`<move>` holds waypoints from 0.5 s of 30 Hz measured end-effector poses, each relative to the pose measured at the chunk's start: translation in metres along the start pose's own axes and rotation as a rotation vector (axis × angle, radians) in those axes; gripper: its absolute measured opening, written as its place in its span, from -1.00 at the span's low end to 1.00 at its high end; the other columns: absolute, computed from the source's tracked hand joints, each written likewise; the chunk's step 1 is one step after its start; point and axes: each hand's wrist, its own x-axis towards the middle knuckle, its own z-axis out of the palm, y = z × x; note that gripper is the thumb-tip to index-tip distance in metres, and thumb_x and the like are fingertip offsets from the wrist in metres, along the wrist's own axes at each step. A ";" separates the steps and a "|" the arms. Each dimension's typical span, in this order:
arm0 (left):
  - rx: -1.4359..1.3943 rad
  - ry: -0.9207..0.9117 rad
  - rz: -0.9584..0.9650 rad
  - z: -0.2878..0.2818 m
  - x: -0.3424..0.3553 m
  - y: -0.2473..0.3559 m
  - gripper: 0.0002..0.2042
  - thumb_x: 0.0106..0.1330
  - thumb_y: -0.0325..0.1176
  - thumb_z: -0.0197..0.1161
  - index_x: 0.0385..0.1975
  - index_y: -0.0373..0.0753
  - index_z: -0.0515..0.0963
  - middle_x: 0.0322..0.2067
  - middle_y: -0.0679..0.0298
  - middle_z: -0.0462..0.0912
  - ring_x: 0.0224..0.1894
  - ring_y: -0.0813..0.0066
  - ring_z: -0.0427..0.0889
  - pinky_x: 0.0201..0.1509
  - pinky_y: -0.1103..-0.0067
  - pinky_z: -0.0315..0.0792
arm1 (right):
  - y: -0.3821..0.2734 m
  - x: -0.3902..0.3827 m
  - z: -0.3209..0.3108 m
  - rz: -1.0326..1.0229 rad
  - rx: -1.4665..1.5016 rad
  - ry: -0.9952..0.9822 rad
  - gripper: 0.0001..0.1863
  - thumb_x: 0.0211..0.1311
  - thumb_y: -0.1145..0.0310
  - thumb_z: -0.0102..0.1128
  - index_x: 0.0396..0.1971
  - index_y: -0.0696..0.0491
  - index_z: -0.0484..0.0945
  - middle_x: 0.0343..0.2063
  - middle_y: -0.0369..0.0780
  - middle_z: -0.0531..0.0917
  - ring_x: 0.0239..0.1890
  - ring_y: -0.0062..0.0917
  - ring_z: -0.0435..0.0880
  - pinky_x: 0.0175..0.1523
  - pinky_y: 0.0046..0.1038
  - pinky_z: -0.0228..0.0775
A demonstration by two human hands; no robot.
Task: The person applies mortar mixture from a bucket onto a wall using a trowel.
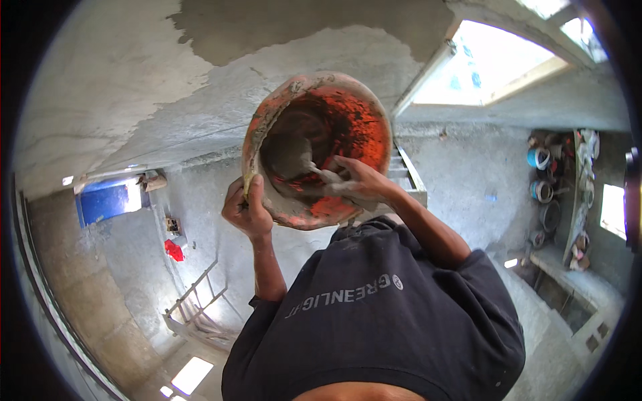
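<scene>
A red-orange bucket (pixel 364 127), crusted with grey mortar, is tipped so that its mouth faces me. My left hand (pixel 249 208) is closed on its rim at the lower left, with the thumb on the outside edge facing me. Inside the mouth, my right hand (pixel 354 179) is closed around the handle of a mortar-coated trowel. The trowel's grey blade (pixel 291 155) lies against the dark inside of the bucket, and its outline blends with the mortar there. Wet mortar covers part of my right fingers.
Ahead stands a plastered wall (pixel 134 80) with a darker damp patch (pixel 301 20) at the top. A window opening (pixel 478 63) is at upper right. A ladder-like frame (pixel 408 170) shows behind the bucket. Wooden framing (pixel 200 314) stands lower left; several buckets (pixel 540 174) line the right side.
</scene>
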 end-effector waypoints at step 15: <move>-0.034 0.324 -0.444 0.008 0.001 -0.036 -0.76 0.14 -0.35 0.30 -0.44 -0.47 0.62 -0.44 0.15 0.66 -0.41 0.44 0.58 -0.29 0.53 0.40 | -0.028 -0.006 -0.077 0.041 -0.067 0.110 -0.58 0.13 0.30 0.27 -0.03 0.14 0.44 -0.46 -0.33 0.55 -0.47 -0.68 0.48 -0.34 -0.56 0.39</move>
